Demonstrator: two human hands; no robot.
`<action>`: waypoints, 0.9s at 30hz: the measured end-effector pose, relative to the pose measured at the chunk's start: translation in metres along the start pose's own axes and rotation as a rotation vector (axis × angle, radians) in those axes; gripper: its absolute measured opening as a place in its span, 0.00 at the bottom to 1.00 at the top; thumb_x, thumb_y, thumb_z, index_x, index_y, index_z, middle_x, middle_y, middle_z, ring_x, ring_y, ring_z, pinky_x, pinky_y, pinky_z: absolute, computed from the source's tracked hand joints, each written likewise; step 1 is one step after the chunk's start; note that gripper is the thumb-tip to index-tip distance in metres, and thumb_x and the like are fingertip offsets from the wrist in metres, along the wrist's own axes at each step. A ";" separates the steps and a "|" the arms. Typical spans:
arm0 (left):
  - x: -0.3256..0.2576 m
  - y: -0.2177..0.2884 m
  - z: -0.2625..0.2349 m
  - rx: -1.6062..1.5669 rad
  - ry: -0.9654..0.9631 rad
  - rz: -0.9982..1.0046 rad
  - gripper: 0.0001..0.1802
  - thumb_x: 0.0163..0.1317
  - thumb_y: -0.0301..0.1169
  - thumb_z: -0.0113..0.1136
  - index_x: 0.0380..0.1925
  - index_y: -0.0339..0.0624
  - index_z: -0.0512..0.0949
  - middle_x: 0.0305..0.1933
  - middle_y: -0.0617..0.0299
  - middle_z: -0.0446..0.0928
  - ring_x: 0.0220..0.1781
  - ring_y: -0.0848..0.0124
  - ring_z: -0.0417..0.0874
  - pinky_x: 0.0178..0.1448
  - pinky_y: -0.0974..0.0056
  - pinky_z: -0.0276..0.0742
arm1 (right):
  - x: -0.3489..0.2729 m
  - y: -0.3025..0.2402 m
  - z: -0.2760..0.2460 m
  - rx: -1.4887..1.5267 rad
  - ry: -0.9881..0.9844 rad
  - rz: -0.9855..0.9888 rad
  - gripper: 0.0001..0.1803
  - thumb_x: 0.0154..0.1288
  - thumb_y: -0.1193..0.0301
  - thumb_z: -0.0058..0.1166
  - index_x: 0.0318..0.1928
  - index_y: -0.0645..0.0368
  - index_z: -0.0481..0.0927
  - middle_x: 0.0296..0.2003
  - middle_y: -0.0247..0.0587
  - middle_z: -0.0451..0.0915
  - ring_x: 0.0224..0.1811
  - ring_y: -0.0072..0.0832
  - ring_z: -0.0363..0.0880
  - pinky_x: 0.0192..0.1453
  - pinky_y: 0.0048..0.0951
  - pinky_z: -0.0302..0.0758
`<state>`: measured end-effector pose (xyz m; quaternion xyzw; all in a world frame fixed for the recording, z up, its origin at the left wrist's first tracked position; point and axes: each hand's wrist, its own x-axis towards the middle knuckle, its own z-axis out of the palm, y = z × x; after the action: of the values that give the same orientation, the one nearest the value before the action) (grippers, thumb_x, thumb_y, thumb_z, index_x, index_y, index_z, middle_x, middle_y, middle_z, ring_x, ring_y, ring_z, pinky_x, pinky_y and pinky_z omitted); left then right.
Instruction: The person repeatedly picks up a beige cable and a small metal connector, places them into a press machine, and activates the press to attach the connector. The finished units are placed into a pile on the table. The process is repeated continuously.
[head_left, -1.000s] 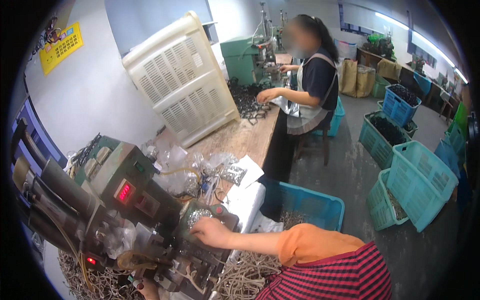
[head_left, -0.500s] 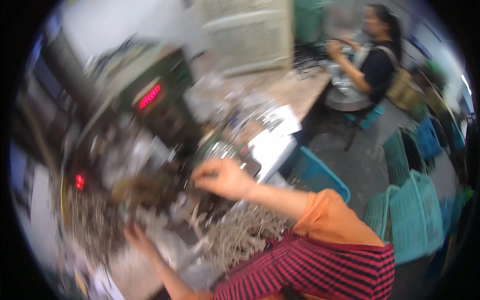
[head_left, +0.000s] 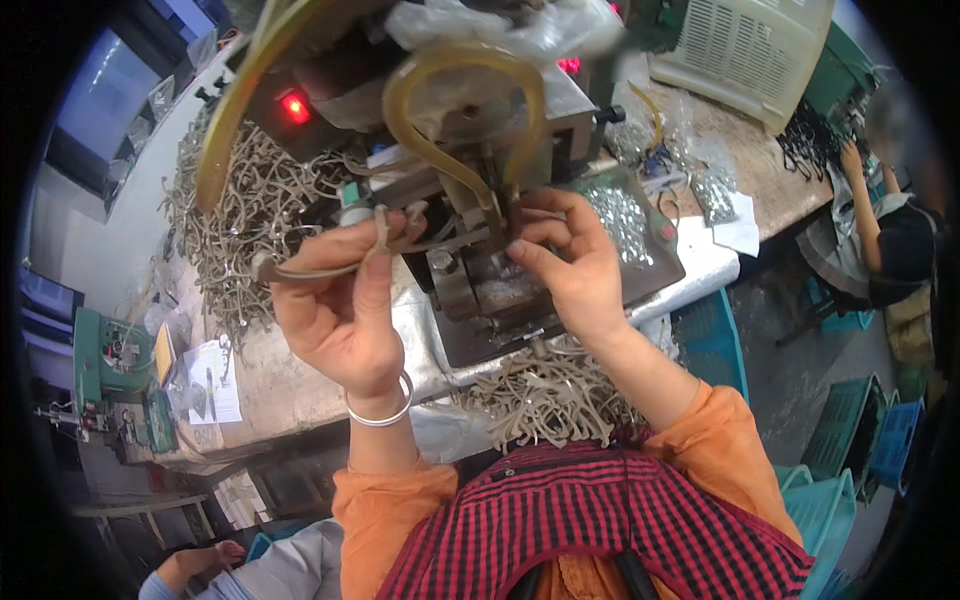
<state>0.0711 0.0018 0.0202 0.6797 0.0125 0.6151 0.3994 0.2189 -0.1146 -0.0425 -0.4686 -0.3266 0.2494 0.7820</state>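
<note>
My left hand is closed around a beige-grey strap, which curls over the fingers. One end of the strap reaches toward the working head of a bench machine. My right hand is at the right side of that head, its thumb and fingers curled in a pinch; anything between the fingertips is too small or hidden to name. Just beyond the right hand lies a green tray with many small shiny metal pieces.
Bent yellow tubing arches over the machine. Beige straps are heaped in a near pile and a left pile. A blue crate stands beside the table. One co-worker sits at far right, another at lower left.
The view has swung round to the machine and sharpened. Both hands have come to the machine's head, and the left now holds a strap. My right hand has closed its fingers there.
</note>
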 end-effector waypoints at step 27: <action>-0.027 0.009 0.023 0.382 -0.853 0.375 0.10 0.52 0.29 0.67 0.34 0.43 0.78 0.49 0.63 0.83 0.28 0.69 0.76 0.32 0.65 0.76 | 0.019 0.030 -0.144 -1.276 0.165 -0.187 0.04 0.63 0.73 0.61 0.36 0.61 0.82 0.36 0.47 0.81 0.43 0.49 0.80 0.51 0.44 0.75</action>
<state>0.0798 -0.0301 0.0050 0.9221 -0.1616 0.3304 0.1199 0.3362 -0.1704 -0.1143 -0.8281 -0.3890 -0.0996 0.3911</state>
